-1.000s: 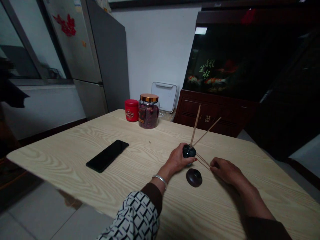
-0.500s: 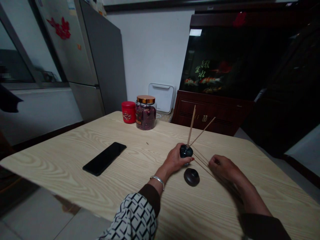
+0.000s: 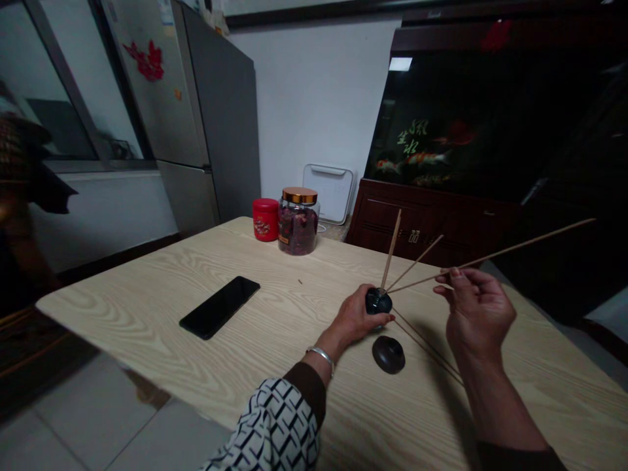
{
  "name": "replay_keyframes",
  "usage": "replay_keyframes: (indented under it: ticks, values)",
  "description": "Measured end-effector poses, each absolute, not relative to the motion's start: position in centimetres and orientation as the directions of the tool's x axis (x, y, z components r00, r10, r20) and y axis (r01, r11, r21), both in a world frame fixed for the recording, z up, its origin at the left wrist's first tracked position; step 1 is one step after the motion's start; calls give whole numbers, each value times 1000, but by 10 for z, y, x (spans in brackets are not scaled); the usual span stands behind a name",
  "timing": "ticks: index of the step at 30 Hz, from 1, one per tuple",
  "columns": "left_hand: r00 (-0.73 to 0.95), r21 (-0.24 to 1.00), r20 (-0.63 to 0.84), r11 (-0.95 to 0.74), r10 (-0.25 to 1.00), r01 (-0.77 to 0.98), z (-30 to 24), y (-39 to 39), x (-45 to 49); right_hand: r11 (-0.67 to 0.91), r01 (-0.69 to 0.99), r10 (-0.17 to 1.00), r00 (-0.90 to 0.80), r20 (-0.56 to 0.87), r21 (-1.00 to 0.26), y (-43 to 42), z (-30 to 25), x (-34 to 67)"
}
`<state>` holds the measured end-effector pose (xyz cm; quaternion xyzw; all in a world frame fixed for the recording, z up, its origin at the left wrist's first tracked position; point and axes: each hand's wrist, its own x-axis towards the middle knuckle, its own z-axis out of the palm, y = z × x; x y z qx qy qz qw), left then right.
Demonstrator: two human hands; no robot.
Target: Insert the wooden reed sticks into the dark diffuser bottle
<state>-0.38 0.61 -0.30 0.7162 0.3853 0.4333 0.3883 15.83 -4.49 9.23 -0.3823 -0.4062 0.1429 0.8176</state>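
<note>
One pale wood-grain table (image 3: 275,327) beneath the right hand (image 3: 478,314) and left hand (image 3: 356,317)
Gripped in the curled left hand, a dark bottle (image 3: 376,301) is just beyond a dark domed lid (image 3: 388,354) lying on the table. Slimmest, one thin stick (image 3: 530,245) is pinched in the right hand, its lower end at the bottle's mouth.

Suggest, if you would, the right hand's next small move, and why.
Probably ease the thin brown wooden stick down into the small dark glossy bottle: the right hand pinches the stick, its near tip seemingly at the opening, the left hand grips the bottle, and other sticks rise from it.
</note>
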Motion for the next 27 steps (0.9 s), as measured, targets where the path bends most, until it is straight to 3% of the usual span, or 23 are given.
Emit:
replay_keyframes:
  ticks: [7, 11, 17, 20, 23, 27]
  values:
    - [327, 883, 332, -413, 885, 221, -2, 5, -4, 615, 228, 566, 539, 624, -755, -31, 84, 149]
    - [334, 878, 321, -411, 886, 246, -1, 5, -4, 524, 231, 690, 449, 567, -820, -27, 71, 141]
    - [335, 874, 343, -429, 877, 228, -4, 7, -4, 264, 494, 885, 217, 411, -829, -23, 51, 163]
    - [331, 877, 343, -426, 879, 223, -5, 7, -4, 156, 706, 931, 129, 343, -691, -30, 44, 197]
    - [332, 876, 347, -429, 877, 219, -4, 7, -4, 5, 903, 988, 62, 142, -430, -39, 35, 224]
    - [328, 874, 345, -429, 879, 230, -3, 6, -4, -118, 973, 993, 110, -49, -199, -43, 27, 232]
